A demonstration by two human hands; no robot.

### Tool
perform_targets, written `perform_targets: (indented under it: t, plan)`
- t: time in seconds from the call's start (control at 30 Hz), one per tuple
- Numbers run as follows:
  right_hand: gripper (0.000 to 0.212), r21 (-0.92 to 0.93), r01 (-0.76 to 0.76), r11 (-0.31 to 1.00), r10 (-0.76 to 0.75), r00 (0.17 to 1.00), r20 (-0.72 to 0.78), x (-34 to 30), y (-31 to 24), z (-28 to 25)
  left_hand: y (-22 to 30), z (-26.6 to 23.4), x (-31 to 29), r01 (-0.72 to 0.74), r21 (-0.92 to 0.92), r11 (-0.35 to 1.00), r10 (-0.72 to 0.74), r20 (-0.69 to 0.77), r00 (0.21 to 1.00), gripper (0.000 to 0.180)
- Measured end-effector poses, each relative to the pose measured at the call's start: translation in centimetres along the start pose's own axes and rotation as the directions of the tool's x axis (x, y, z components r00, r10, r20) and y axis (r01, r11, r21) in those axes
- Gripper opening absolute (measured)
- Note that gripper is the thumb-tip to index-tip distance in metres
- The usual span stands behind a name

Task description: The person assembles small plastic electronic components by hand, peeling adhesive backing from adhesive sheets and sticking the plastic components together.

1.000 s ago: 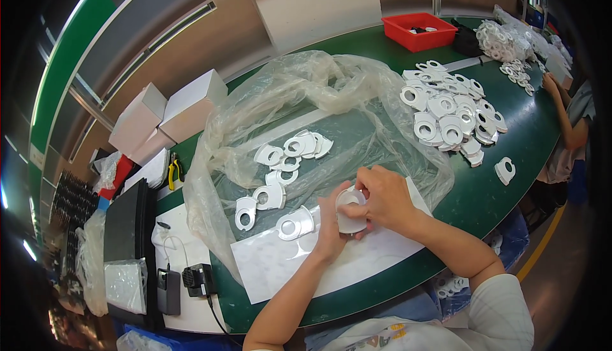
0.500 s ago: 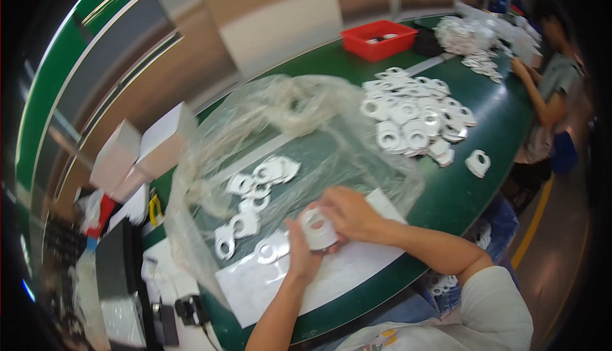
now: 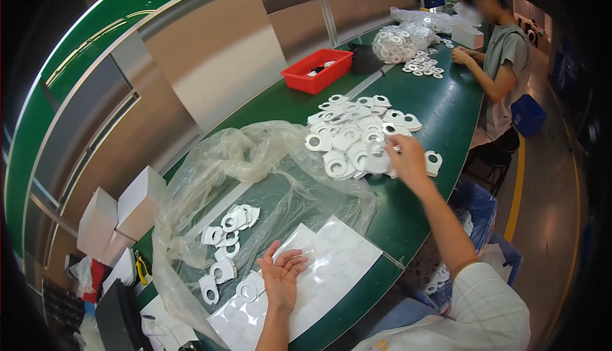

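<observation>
While white ringed pieces (image 3: 347, 137) lie piled under and left of our right hand (image 3: 408, 161), we cannot tell whether it grasps one; the green table (image 3: 396, 214) has its edge beneath that forearm (image 3: 448, 236), with bare room toward our left hand (image 3: 281, 281), loose and empty over white sheeting (image 3: 344, 255).

The green table (image 3: 447, 107) carries 1 red bin (image 3: 330, 77), piled white parts (image 3: 349, 135), clear plastic (image 3: 245, 153) and white sheets (image 3: 347, 252).
</observation>
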State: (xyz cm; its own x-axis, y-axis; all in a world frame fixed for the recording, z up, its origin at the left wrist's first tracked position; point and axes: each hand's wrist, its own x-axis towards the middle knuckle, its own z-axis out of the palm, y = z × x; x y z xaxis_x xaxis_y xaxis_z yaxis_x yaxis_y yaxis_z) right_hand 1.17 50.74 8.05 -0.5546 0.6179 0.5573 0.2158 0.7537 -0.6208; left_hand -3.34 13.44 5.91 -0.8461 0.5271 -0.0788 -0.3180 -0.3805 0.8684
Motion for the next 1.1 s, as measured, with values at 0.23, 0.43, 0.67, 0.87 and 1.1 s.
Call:
perform_targets:
  t: [0.23,0.43,0.67,0.87,1.1]
  plan:
    - [0.029,-0.044,0.235,0.971,-0.238,0.968,-0.076,-2.9,-6.3,1.9,1.5,-5.5,-1.5,-0.221,0.304,0.927,0.154,0.227,0.962,0.031]
    - [0.016,0.461,0.201,0.865,-0.369,0.875,0.312,-8.0,-21.4,7.5,9.6,-8.4,-4.6,-0.535,0.840,0.089,0.161,0.518,0.840,0.041]
    - [0.014,0.492,0.335,0.804,-0.567,0.180,0.804,-13.8,-27.9,13.9,12.0,-18.4,-6.5,0.009,0.976,-0.218,0.149,0.024,0.989,0.052]
    - [0.019,0.531,0.323,0.784,-0.573,0.048,0.818,-14.7,-27.6,14.6,11.1,-20.5,-5.3,0.015,0.987,-0.158,0.262,0.027,0.965,0.033]
    - [0.032,0.530,0.451,0.718,-0.589,-0.013,0.808,-17.3,-26.6,14.3,10.1,-17.9,-2.5,-0.025,0.984,0.175,0.414,-0.050,0.909,0.009]
